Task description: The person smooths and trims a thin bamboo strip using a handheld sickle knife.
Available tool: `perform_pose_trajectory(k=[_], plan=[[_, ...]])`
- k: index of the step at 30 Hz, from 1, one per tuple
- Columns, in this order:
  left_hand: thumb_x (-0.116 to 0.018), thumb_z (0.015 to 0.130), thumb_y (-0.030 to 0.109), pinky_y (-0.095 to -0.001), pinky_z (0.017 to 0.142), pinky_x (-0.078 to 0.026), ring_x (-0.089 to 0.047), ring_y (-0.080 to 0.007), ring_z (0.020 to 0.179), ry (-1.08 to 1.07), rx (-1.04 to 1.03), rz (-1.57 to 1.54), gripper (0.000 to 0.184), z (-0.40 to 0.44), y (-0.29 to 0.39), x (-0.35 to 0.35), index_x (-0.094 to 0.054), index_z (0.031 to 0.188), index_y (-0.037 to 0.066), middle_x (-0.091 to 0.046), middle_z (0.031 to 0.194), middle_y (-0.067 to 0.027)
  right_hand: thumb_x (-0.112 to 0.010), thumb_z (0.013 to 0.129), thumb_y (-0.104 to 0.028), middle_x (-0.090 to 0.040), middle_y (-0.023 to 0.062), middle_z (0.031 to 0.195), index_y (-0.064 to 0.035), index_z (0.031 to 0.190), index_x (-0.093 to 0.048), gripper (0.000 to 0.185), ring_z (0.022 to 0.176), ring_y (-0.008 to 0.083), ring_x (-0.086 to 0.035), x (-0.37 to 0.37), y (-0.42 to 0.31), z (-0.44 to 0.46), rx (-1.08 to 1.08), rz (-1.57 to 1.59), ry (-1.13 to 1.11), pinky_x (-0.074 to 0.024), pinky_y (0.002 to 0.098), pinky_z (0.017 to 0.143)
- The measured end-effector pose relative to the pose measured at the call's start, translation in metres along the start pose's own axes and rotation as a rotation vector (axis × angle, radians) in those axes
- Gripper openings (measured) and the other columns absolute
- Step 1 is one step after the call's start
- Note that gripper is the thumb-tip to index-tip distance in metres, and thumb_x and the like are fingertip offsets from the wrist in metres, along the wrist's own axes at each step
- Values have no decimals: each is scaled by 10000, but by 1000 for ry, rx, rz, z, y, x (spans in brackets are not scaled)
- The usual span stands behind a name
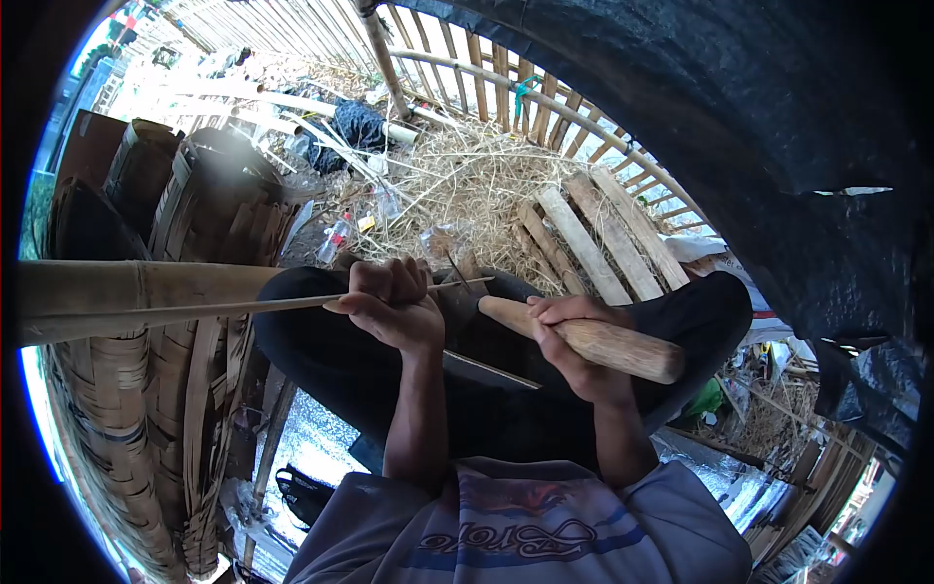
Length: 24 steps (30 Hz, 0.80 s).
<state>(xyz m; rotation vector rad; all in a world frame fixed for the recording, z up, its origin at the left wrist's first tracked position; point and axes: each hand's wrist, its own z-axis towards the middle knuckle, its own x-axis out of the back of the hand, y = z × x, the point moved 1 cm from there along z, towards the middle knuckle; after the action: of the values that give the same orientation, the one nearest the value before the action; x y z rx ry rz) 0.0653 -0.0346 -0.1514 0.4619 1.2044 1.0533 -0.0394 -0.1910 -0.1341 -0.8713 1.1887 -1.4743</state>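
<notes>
A long thin bamboo strip (pixel 243 307) runs from the left edge to the middle, and my left hand (pixel 391 304) is closed round it near its right end. My right hand (pixel 576 341) grips a thick wooden handle (pixel 623 348), whose narrow end points left toward the strip. From that end a thin dark blade (pixel 457 268) appears to extend up and left, close to the strip's tip. Both hands are above my crossed legs. Another thin strip (pixel 491 370) lies across my lap.
A thick bamboo pole (pixel 146 287) extends from the left to my knee. Woven bamboo baskets (pixel 117 409) stand at the left. Ahead are wooden slats (pixel 608 229), shavings (pixel 486 175), a plastic bottle (pixel 337 234) and a bamboo fence (pixel 545 107). A dark tarp (pixel 700 97) hangs at the upper right.
</notes>
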Motion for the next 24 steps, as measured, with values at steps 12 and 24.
perform_pose_trajectory(k=[12,24], plan=[[-343,874,648,-251,414,-115,-129,-45,437,11,-30,44,581,2,1,1,-260,655,115,-183,484,53,-664,741,25,-670,100,810,-7,818,-616,97,754,152,-662,2,54,-5,-59,-120,-5,-543,272,718],[-335,886,634,-241,399,-115,-138,-40,419,53,-50,78,575,3,3,10,-254,651,115,-184,476,54,-646,768,21,-653,83,835,-8,814,-605,68,849,175,-647,-3,90,-6,-136,-71,-67,-505,356,879]])
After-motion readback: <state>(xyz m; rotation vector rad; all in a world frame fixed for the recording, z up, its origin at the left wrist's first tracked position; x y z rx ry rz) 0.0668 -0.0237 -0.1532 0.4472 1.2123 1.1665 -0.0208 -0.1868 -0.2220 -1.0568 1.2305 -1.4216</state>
